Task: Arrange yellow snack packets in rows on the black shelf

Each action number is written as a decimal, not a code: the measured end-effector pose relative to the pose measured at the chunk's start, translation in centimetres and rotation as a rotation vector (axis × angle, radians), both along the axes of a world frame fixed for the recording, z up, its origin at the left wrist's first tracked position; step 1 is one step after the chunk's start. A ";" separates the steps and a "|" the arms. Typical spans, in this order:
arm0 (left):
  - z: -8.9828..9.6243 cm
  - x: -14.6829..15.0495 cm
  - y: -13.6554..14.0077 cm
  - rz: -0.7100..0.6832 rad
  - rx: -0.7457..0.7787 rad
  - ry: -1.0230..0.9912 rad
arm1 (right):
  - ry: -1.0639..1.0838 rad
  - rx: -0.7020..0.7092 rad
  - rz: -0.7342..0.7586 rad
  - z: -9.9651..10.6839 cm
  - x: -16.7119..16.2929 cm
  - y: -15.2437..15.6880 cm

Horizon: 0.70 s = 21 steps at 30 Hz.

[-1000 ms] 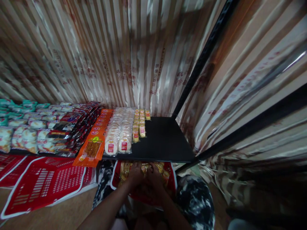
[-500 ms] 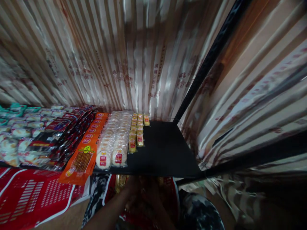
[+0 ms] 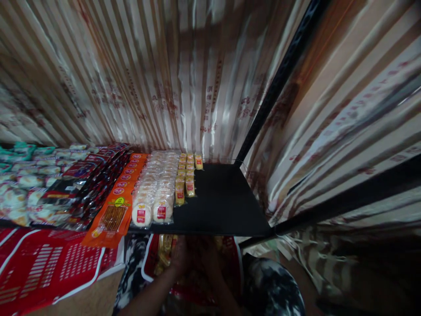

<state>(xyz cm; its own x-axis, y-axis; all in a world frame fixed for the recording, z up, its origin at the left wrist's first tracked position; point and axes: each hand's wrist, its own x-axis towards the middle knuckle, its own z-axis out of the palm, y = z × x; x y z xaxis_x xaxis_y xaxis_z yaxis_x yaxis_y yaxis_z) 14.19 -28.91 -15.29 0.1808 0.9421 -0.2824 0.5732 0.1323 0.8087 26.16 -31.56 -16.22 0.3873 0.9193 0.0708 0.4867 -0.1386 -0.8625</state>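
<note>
Both my hands reach into a red basket (image 3: 239, 267) with a white rim, just below the shelf's front edge. My left hand (image 3: 180, 255) is beside yellow-wrapped snack packs (image 3: 164, 250) at the basket's left side. Close to it, deeper in shadow, is my right hand (image 3: 208, 258) among dim packs. Darkness hides the fingers of both, so what they hold, if anything, does not show. Above, on the black shelf (image 3: 226, 202), small yellow-wrapped packs (image 3: 186, 177) stand in short rows. Round white crackers in clear wrap (image 3: 153, 193) line up to their left.
An orange pack of sticks (image 3: 113, 215) overhangs the shelf edge. Dark red packs (image 3: 98, 180) and white-wrapped snacks (image 3: 19, 197) lie farther left. Another red basket (image 3: 49, 267) is below left. A black post (image 3: 263, 118) rises at the shelf's right corner, before striped sheeting (image 3: 184, 74).
The view has shifted slightly, with the shelf a little higher in the picture. My hands stay in the basket, and the left one has shifted slightly, showing more of the yellow packs.
</note>
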 end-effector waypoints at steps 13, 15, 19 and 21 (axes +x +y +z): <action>5.3 -1.1 -4.4 -0.006 0.144 -0.003 | -0.054 -0.084 0.030 4.6 -2.1 -4.2; 5.7 -1.3 -5.2 0.003 0.154 -0.035 | -0.097 -0.076 0.029 4.8 -2.2 -4.8; 6.1 -1.5 -6.2 0.027 0.165 -0.083 | -0.135 -0.059 0.008 5.1 -2.1 -5.6; 6.5 -1.4 -6.5 0.028 0.203 -0.134 | -0.154 -0.013 0.007 5.7 -1.9 -5.7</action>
